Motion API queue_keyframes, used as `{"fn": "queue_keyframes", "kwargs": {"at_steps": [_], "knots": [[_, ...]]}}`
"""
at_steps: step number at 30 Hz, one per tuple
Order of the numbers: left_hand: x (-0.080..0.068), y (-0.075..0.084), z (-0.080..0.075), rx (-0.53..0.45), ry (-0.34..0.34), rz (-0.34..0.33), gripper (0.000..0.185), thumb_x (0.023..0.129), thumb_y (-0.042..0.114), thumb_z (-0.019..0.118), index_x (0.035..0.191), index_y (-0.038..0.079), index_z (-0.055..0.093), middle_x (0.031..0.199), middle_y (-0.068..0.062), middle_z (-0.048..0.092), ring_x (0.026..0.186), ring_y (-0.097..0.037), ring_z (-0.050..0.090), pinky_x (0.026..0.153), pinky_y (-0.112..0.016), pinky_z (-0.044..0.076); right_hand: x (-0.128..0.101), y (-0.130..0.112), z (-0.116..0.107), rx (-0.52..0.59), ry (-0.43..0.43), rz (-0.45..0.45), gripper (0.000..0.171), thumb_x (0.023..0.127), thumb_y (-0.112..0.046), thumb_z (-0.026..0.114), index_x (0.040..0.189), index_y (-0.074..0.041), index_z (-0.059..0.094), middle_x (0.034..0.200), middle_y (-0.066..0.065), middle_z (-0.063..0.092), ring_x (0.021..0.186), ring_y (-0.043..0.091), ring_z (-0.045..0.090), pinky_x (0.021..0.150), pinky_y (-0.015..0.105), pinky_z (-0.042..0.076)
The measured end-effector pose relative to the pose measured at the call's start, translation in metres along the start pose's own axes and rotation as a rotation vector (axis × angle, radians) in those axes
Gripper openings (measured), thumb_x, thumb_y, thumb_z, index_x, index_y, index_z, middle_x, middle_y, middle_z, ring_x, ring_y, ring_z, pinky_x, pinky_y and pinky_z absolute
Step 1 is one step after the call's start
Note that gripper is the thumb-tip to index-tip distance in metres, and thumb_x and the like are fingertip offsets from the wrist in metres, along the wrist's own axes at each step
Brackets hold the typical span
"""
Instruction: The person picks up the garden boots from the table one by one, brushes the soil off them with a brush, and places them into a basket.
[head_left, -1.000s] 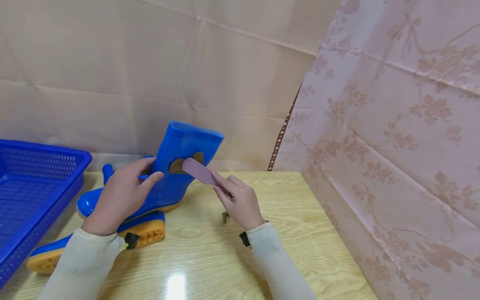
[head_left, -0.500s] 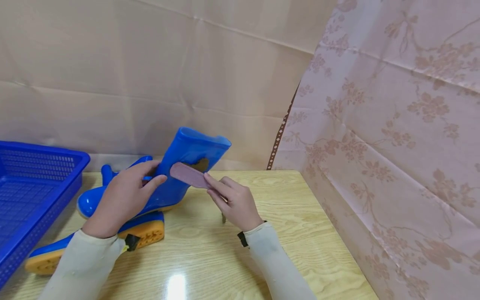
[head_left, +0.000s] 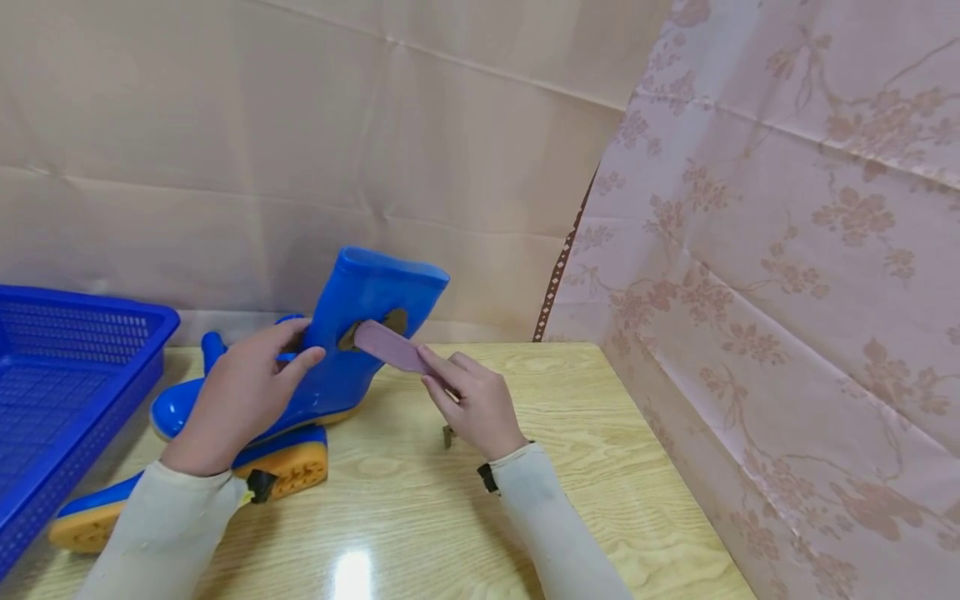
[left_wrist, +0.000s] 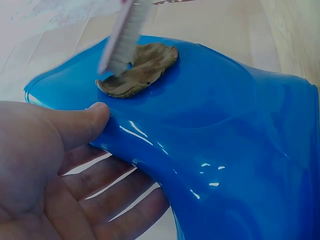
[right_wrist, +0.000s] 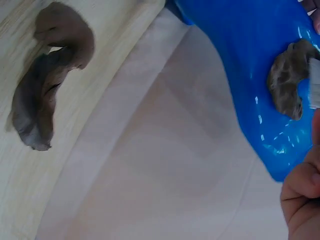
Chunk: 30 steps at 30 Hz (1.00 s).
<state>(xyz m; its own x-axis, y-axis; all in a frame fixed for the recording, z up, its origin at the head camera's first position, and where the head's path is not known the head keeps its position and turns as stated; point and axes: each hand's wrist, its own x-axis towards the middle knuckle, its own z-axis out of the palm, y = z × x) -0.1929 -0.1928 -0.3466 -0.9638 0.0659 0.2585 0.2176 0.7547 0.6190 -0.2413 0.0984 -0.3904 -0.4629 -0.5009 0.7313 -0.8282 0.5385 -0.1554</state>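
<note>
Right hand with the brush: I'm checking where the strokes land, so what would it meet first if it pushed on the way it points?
The right hand points its pink brush up-left at the upright blue boot. The bristles already sit at the brown mud patch on the shaft, so that patch comes first.

Glossy wooden table (head_left: 525,500) hemmed by beige and floral cloth backdrops (head_left: 787,250).

Basket (head_left: 82,333): cut off by left edge
Brush (left_wrist: 125,35): blurred, handle cut off at top
Second boot (head_left: 187,475): partly hidden by left sleeve
</note>
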Motion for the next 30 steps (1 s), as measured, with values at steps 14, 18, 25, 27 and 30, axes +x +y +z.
{"fn": "queue_keyframes", "kwargs": {"at_steps": [14,18,25,27,30], "knots": [[-0.0002,0.004,0.0016,-0.008,-0.008,0.013,0.058,0.108,0.042,0.052,0.154,0.007,0.047,0.141,-0.024,0.061,0.119,-0.048,0.062,0.096,-0.069,0.049,0.0021,-0.0086,-0.003,0.009,-0.001,-0.011,0.039,0.097,-0.013,0.074,0.135,-0.011,0.07,0.08,-0.002,0.064,0.06,0.003,0.043,0.052,0.013,0.033],[0.0005,-0.0005,0.0018,-0.016,0.011,0.002,0.057,0.109,0.042,0.05,0.153,0.005,0.047,0.138,-0.025,0.062,0.115,-0.047,0.064,0.094,-0.069,0.051,0.0011,-0.0071,-0.0026,-0.006,-0.029,0.038,0.037,0.099,-0.016,0.072,0.136,-0.014,0.07,0.078,-0.003,0.061,0.06,0.004,0.042,0.052,0.014,0.033],[0.0002,-0.0018,0.0015,-0.008,0.014,-0.005,0.058,0.109,0.041,0.05,0.153,0.004,0.046,0.136,-0.026,0.062,0.114,-0.048,0.064,0.093,-0.069,0.051,0.001,-0.0061,-0.0031,0.001,-0.027,0.045,0.037,0.098,-0.015,0.073,0.135,-0.013,0.071,0.076,-0.004,0.058,0.059,0.003,0.041,0.052,0.013,0.031],[-0.0002,-0.0005,0.0017,-0.005,0.01,0.006,0.058,0.109,0.041,0.051,0.153,0.004,0.047,0.136,-0.025,0.063,0.113,-0.047,0.065,0.093,-0.068,0.051,0.0018,-0.0074,-0.0036,0.027,-0.009,0.008,0.037,0.096,-0.013,0.075,0.133,-0.011,0.071,0.076,-0.003,0.06,0.059,0.003,0.042,0.051,0.013,0.031],[-0.0009,0.0016,0.0025,0.004,0.003,0.036,0.056,0.108,0.041,0.053,0.153,0.007,0.048,0.136,-0.023,0.064,0.114,-0.045,0.065,0.093,-0.068,0.052,0.0035,-0.0101,-0.0036,0.067,0.01,-0.067,0.038,0.094,-0.009,0.076,0.132,-0.009,0.072,0.079,-0.001,0.064,0.058,0.004,0.044,0.051,0.012,0.032]]}}
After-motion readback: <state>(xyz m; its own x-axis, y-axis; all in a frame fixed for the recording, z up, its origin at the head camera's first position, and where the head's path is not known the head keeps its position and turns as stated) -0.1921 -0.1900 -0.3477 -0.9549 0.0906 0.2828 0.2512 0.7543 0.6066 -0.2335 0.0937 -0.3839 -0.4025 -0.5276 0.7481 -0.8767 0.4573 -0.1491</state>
